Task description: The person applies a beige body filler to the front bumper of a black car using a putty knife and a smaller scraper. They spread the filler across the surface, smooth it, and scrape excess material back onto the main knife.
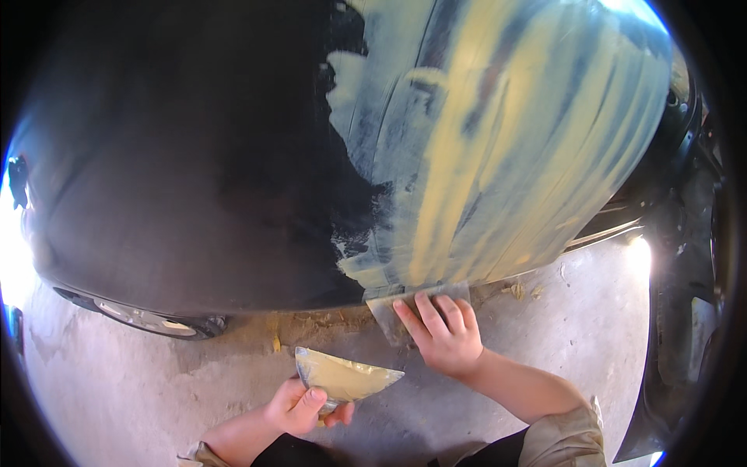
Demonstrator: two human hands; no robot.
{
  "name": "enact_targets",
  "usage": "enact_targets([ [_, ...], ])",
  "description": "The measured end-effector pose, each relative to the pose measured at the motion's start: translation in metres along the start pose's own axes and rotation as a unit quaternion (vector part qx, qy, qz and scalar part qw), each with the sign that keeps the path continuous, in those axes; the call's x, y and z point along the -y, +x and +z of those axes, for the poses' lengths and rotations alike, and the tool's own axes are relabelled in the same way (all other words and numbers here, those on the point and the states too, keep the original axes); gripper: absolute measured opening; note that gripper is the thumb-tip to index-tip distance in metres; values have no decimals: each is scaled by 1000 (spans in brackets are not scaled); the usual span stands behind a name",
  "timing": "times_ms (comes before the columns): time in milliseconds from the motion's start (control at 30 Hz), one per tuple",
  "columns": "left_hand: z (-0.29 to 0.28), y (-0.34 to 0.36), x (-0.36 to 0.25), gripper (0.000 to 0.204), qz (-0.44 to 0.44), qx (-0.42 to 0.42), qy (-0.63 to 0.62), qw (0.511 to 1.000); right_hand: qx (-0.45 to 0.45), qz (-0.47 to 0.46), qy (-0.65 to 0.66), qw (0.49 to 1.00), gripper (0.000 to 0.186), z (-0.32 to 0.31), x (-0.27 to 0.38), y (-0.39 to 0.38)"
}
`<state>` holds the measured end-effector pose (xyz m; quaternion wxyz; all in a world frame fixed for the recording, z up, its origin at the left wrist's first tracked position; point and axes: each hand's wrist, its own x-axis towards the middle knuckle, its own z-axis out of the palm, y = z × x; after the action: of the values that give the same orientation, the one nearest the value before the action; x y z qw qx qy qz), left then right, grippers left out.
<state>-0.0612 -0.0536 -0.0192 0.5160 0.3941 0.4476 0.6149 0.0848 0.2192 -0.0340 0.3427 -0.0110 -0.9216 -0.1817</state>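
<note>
Within right grip [450, 336], grey spreader [388, 317]

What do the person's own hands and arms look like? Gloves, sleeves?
Left hand and right hand: gloveless. Left forearm and right forearm: uncovered. Right sleeve: khaki-beige, wrinkled, ends near the elbow. Left sleeve: similar colour, mostly out of frame.

In the lower middle of the frame, the left hand [299, 406] grips a curved scoop-like sheet [342, 377], its broad face coated in pale yellow paste, its tip pointing right. Right of centre below, the fingers of the right hand [451, 342] press on a thin, greyish, smeared spreader [387, 317], tilted at the lower edge of a dark vehicle panel [194, 163]; its contact there is hard to judge. Streaky yellow and blue-grey filler [459, 179] covers the panel's upper right.
</note>
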Motion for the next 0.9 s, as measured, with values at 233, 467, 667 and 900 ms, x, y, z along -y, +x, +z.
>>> enact_targets([
  [233,21,1,22,66,-68,-84,65,992,-26,209,537,817,56,-93,-2,-1],
  [467,4,-3,11,58,-69,-13,35,997,-23,-57,529,846,63,-104,-11,17],
  [667,0,-21,21,62,-49,-37,32,998,161,-43,452,876,63,-81,-16,-10],
  [900,-5,-17,18,71,-66,-74,55,994,18,129,538,833,49,-108,-14,11],
])
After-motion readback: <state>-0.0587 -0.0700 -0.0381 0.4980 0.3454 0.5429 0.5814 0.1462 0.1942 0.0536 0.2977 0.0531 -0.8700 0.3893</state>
